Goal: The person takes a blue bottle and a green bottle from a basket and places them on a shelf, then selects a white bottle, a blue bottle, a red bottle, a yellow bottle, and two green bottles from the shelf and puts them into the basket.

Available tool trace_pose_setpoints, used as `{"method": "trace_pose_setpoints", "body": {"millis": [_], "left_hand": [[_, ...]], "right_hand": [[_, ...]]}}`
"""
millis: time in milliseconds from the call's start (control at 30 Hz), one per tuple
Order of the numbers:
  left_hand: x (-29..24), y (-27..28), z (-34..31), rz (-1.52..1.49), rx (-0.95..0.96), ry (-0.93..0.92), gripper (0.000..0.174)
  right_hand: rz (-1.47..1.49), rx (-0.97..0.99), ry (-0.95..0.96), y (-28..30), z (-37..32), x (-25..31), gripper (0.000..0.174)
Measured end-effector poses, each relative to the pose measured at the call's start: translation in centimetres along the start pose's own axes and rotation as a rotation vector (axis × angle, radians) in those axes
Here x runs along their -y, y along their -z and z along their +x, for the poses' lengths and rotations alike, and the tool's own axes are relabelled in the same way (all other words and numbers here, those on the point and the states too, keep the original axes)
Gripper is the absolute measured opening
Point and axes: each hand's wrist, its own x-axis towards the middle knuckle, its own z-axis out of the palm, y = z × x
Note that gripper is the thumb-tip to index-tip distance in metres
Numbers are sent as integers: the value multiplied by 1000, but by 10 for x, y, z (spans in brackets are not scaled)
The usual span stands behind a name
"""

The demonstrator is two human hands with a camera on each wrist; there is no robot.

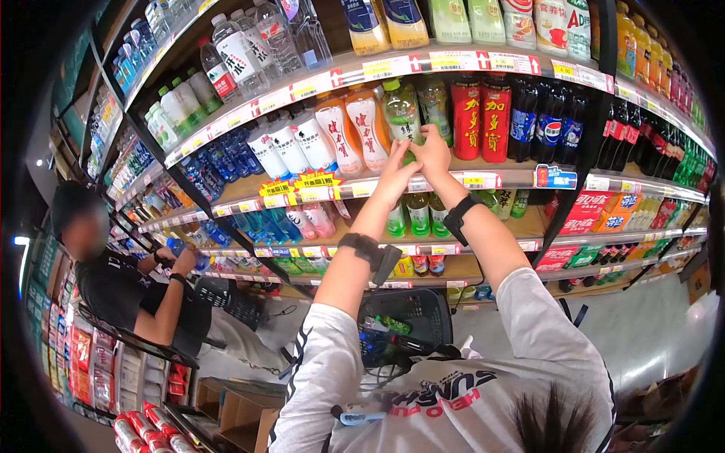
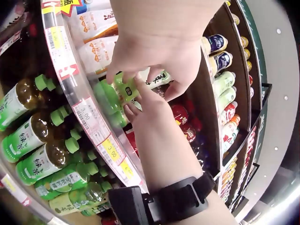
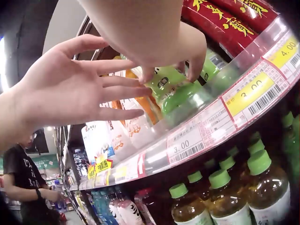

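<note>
A green-labelled bottle of green tea [image 1: 400, 112] with a green cap stands at the front of the middle shelf. Its lower part [image 3: 183, 99] shows close behind the clear shelf lip in the right wrist view. My right hand [image 1: 434, 157] holds it low down, fingers bent at either side of the label. My left hand [image 1: 394, 175] is beside it, fingers straight and spread, fingertips right at the bottle in the right wrist view. Orange-and-white bottles [image 1: 364, 128] stand to the left; a similar green bottle [image 1: 434, 112] and red cans [image 1: 466, 119] stand to the right.
A price rail [image 1: 445, 183] runs along the shelf front. More green-capped tea bottles [image 2: 40, 157] line the shelf below. A dark basket [image 1: 434, 321] with bottles stands below my arms. Another person [image 1: 143, 279] holding a blue item is to the left.
</note>
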Motion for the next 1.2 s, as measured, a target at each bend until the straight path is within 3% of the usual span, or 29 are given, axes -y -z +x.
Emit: {"method": "trace_pose_setpoints", "body": {"millis": [267,300,400,467,533,600,633,667,733,800,900,1000,1067,1100,1200], "left_hand": [[3,-6,-3,8,-56,-24,56],[10,-9,-9,63,-148,-68,50],[33,-6,-50,-42,-69,30,44],[61,0,-93,-18,2,65,38],[85,9,-142,28,7,427,32],[172,5,-221,-59,-182,658,20],[203,-3,-244,-2,-237,835,19],[216,-11,-269,-93,-263,858,20],[266,-21,-314,-246,-238,891,19],[288,-36,-343,-277,-433,1075,19],[332,-40,-393,-293,-528,1271,20],[383,-41,-445,-240,-486,1424,24],[423,-44,-480,-204,-412,1521,28],[432,-40,-483,-250,-428,1524,25],[473,-40,-496,-431,-560,1490,24]], "right_hand": [[-73,74,-4,5,-7,6,51],[-46,46,71,5,-9,2,46],[177,-140,373,18,-33,-9,41],[207,-43,349,38,-73,-14,26],[321,280,125,54,-126,-26,20],[183,656,24,29,-227,-114,19],[69,849,-47,30,-260,-129,19],[-48,1036,-114,33,-293,-140,20],[-82,1196,-184,28,-357,-169,18],[56,1340,-318,32,-397,-183,19],[4,1458,-446,39,-436,-191,17],[-119,1572,-362,41,-485,-234,18],[-150,1587,-468,35,-502,-242,19],[-169,1594,-523,30,-510,-246,20],[-129,1631,-441,5,-544,-271,20]]}}
